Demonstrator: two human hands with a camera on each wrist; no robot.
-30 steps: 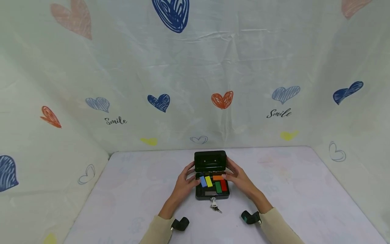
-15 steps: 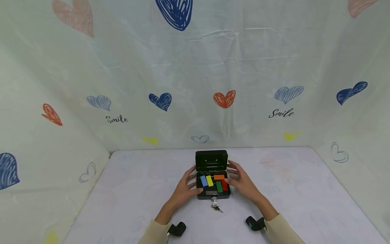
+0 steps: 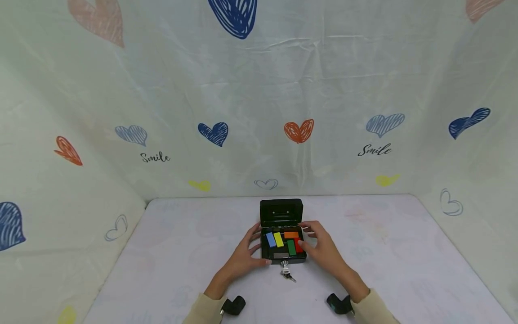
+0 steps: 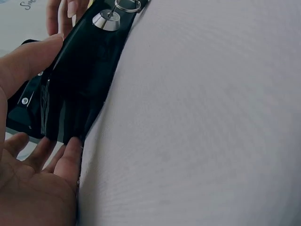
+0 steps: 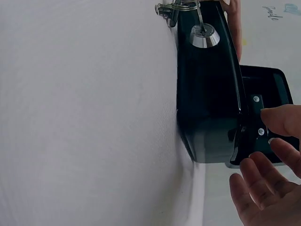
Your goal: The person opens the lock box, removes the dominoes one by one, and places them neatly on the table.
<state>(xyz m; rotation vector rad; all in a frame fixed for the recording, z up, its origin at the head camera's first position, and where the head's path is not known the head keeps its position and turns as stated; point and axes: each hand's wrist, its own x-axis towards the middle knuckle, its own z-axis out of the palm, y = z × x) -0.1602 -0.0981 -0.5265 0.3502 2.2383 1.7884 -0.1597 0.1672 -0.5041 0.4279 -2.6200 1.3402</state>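
A black cash box (image 3: 298, 260) stands on the table with its lid raised at the back. Inside lie several coloured blocks: blue (image 3: 270, 240), yellow (image 3: 278, 240), orange (image 3: 291, 235), green (image 3: 291, 247) and red (image 3: 299, 245). Keys (image 3: 288, 275) hang from the lock (image 5: 205, 37) on the front wall. My left hand (image 3: 242, 259) holds the box's left end, thumb at the front rim and fingertips against the side (image 4: 66, 113). On the right, my right hand (image 3: 327, 253) hovers with loosely bent, spread fingers; its thumb reaches over the rim near the red block.
The white table (image 3: 182, 252) stretches out on both sides of the box. Behind it hangs a pale curtain (image 3: 243, 99) printed with hearts and "Smile". A black wrist camera (image 3: 234, 306) sits at the left sleeve, another camera (image 3: 339, 304) at the right.
The left thumb has slid from the box's left side down to its front corner. My right hand has drawn back and dropped slightly lower along the right side. The box stays put.
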